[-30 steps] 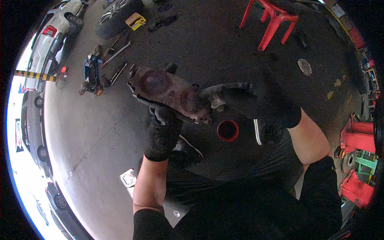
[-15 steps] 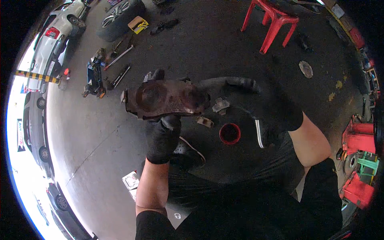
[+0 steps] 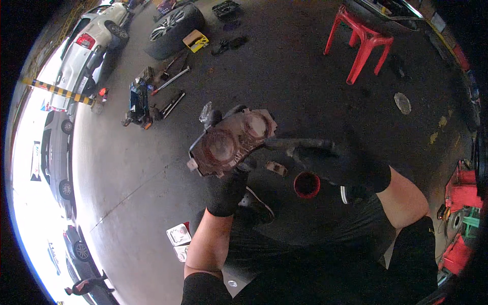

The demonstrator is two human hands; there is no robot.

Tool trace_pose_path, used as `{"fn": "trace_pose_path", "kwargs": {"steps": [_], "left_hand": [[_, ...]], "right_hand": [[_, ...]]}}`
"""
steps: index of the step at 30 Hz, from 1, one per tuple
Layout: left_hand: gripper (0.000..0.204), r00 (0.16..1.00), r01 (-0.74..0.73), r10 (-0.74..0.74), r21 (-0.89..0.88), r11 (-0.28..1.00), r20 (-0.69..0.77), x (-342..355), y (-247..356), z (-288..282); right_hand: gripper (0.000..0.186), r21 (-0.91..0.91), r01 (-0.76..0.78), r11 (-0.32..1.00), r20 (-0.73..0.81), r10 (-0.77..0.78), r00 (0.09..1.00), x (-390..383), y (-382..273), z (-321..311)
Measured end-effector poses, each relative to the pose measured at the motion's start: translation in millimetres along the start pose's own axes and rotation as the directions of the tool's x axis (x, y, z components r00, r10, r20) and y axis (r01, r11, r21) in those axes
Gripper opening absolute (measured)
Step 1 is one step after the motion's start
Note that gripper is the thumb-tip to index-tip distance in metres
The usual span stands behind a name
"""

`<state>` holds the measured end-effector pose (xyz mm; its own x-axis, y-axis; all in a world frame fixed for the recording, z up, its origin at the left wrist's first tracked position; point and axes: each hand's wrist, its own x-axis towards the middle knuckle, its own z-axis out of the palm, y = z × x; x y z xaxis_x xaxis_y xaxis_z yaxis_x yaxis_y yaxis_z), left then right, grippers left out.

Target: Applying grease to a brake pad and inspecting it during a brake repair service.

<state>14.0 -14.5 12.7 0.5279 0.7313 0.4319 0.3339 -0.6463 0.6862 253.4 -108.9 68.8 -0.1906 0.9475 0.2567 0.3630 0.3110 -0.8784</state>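
My black-gloved left hand (image 3: 226,193) grips a rust-brown metal plate (image 3: 239,137) with two round recesses from underneath, its fingertips showing above the far edge beside a crumpled light piece. My right hand (image 3: 345,162), also gloved, is at the plate's right, index finger stretched toward its edge, the other fingers partly hidden in dark blur; whether it touches the plate is unclear. A small brownish block (image 3: 276,168) lies on the floor below them, near a red-rimmed cup (image 3: 307,185) with dark contents.
A red stool (image 3: 361,35) stands at upper right; a loose wheel (image 3: 173,30), yellow box (image 3: 195,41) and jack with tools (image 3: 140,99) are upper left. Parked cars (image 3: 81,61) and a person (image 3: 84,287) are leftward, red equipment (image 3: 455,249) rightward, white packages (image 3: 178,235) lower left.
The plate has tilted, its right end rising and left end dropping. Both hands sit somewhat lower and farther right in view, as does the background. A person now shows at lower left.
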Motion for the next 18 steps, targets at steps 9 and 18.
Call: {"fn": "trace_pose_path", "kwargs": {"steps": [9,18], "left_hand": [[0.07,0.989,0.113,-0.146,-0.634,0.765,0.001,18.3,18.4,6.1],[0.071,0.995,0.096,-0.08,-0.657,0.747,0.054,13.9,14.1,6.7]], "right_hand": [[0.042,0.272,-0.275,0.922,0.056,0.27,0.961,4.9,-8.7,-3.0],[0.047,0.3,-0.102,0.949,-0.077,0.131,0.988,11.1,-8.6,0.7]]}}
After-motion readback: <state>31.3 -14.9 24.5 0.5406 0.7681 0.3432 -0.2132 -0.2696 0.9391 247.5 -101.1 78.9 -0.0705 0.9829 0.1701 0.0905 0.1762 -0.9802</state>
